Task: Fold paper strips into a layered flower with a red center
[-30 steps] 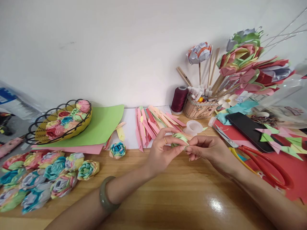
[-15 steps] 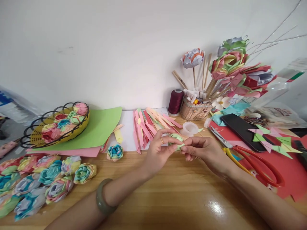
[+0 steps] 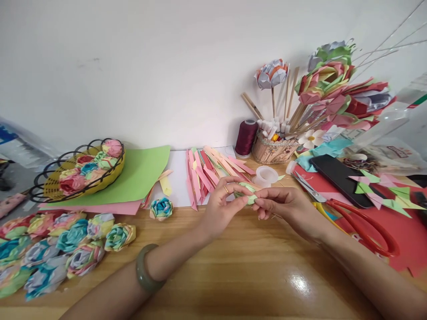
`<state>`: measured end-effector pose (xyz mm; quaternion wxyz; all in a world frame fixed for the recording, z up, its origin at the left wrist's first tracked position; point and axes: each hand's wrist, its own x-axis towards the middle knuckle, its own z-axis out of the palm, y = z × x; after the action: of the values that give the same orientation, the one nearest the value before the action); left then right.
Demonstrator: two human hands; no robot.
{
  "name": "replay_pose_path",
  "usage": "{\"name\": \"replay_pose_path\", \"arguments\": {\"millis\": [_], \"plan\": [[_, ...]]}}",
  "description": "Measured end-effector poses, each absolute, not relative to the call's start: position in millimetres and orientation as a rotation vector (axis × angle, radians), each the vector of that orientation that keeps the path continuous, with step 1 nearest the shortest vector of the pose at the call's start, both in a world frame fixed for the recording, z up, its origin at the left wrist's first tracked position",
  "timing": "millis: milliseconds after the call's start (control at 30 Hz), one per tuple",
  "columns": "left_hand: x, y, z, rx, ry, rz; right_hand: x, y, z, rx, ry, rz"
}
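Observation:
Between both hands is a small light green folded paper piece (image 3: 251,199), partly covered by the fingers. My left hand (image 3: 224,205) pinches it from the left, with a ring on one finger. From the right, my right hand (image 3: 278,205) grips its edge between thumb and fingertips. Just behind the hands lie a fan of folded paper strips (image 3: 203,171) in pink, red and yellow, and a round translucent container (image 3: 266,175). A blue paper flower (image 3: 161,208) sits on the table to the left of my left hand.
Many paper flowers (image 3: 71,234) cover the left of the table, below a yellow basket (image 3: 53,180). Right are red-handled scissors (image 3: 367,226), a black phone (image 3: 338,178) and red paper (image 3: 407,235). Maroon thread (image 3: 246,138) stands beside a holder (image 3: 274,150) of sticks and flowers.
The view has shifted slightly. My left fingers have closed in over the green paper, hiding more of its left part; both hands still hold it.

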<state>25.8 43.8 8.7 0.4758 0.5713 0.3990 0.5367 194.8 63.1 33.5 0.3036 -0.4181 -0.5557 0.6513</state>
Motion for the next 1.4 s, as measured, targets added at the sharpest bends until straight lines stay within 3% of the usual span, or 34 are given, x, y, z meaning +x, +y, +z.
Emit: {"name": "replay_pose_path", "arguments": {"millis": [1167, 1300, 1400], "plan": [[29, 42, 6, 1.413, 0.895, 1.203, 188, 63, 26, -1.273, -1.458, 1.629], [27, 43, 7, 1.148, 0.832, 1.168, 190, 61, 31, -1.259, -1.481, 1.572], [26, 43, 10, 0.919, 0.739, 1.124, 192, 57, 38, -1.274, -1.540, 1.341]]}}
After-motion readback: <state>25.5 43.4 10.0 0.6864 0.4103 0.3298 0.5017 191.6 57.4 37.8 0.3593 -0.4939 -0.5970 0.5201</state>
